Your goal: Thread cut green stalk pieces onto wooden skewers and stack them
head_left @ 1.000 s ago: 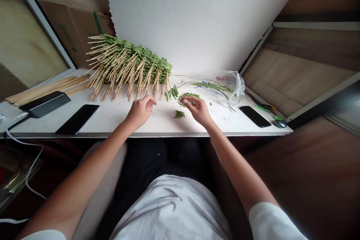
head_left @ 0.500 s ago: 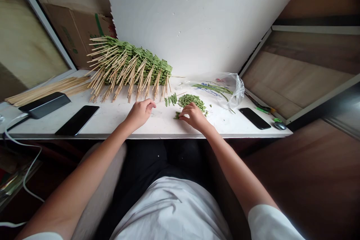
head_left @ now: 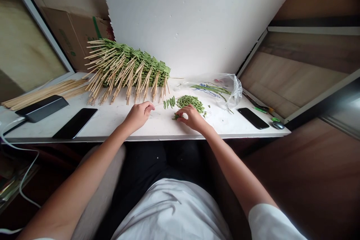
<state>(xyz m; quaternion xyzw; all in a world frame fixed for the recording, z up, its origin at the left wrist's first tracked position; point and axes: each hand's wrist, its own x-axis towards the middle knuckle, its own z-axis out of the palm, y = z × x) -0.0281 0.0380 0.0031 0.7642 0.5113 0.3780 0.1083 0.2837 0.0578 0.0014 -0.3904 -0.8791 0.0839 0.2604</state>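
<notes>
My left hand [head_left: 140, 115] is closed in a pinch on a thin wooden skewer [head_left: 159, 105], which points right and bears a row of short green bean pieces [head_left: 169, 102]. My right hand [head_left: 191, 117] has its thumb and forefinger curled together at a few cut pieces [head_left: 176, 116]; what sits between the fingertips is too small to make out. Just behind it lies a loose pile of cut green pieces [head_left: 191, 102]. At the back left, a big stack of filled skewers [head_left: 135, 63] has its bare stick ends pointing toward me.
Bare skewers [head_left: 45, 90], a dark device [head_left: 42, 108] and a black phone [head_left: 75, 123] lie left. Right are a plastic bag [head_left: 234, 92] with long green stems, another phone [head_left: 253, 118] and a mouse [head_left: 278, 124]. A white board [head_left: 191, 22] stands behind.
The view has shifted slightly. My left hand still has the skewer, and the row of pieces on it is tilted a little differently. My right fingers have moved slightly at the cut pieces.
</notes>
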